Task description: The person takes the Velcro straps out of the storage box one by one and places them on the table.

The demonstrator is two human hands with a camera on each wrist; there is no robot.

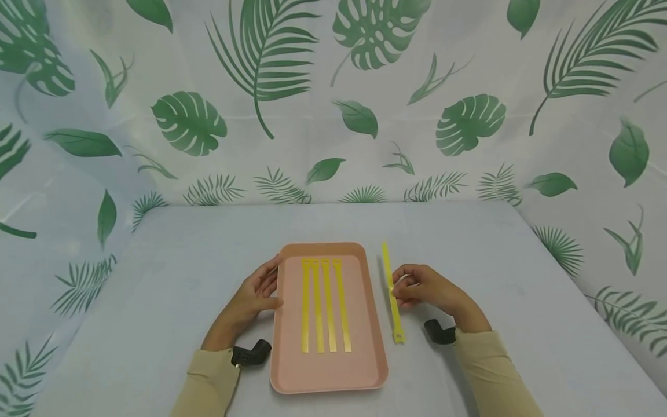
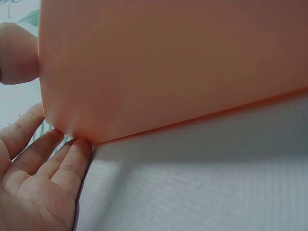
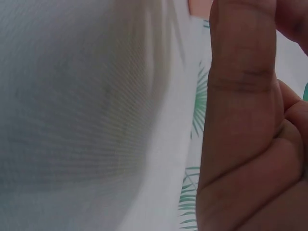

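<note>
A pink tray (image 1: 329, 373) lies on the table with several flat yellow cable ties side by side in it, their slotted heads toward the far end. My left hand (image 1: 259, 291) holds the tray's left side, thumb at the rim and fingertips against the outer wall. The left wrist view shows those fingers (image 2: 72, 161) low on the tray wall (image 2: 168, 62). Just right of the tray, my right hand (image 1: 424, 286) pinches another yellow cable tie (image 1: 387, 263) near its middle, slotted head toward me. In the right wrist view the fingers (image 3: 240, 110) fill the right side and the tie is hidden.
A white cloth covers the table (image 1: 208, 231). Behind and at both sides hang white sheets (image 1: 312, 116) printed with green leaves. Small black wrist cameras sit at the left cuff (image 1: 251, 353) and the right cuff (image 1: 440, 332).
</note>
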